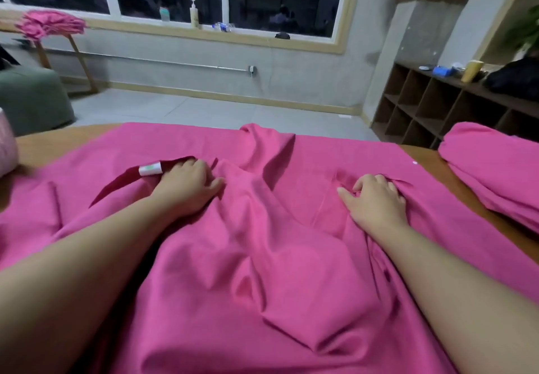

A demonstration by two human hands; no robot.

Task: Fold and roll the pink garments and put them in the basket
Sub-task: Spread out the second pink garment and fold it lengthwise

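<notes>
A large pink garment (262,257) lies crumpled across the wooden table (58,143), covering most of it. My left hand (186,184) rests on the cloth beside the neckline, where a white label (150,168) shows, with its fingers curled into the fabric. My right hand (376,198) lies further right, fingers bunching a fold of the same garment. More pink cloth (490,166) is piled at the table's right edge. A pale pink object (7,143) at the far left edge is only partly visible.
Past the table is a tiled floor, a green seat (32,99) at left and a wooden cubby shelf (455,105) at right. Another pink bundle (51,25) sits on a small stand by the window. Bottles stand on the sill (194,13).
</notes>
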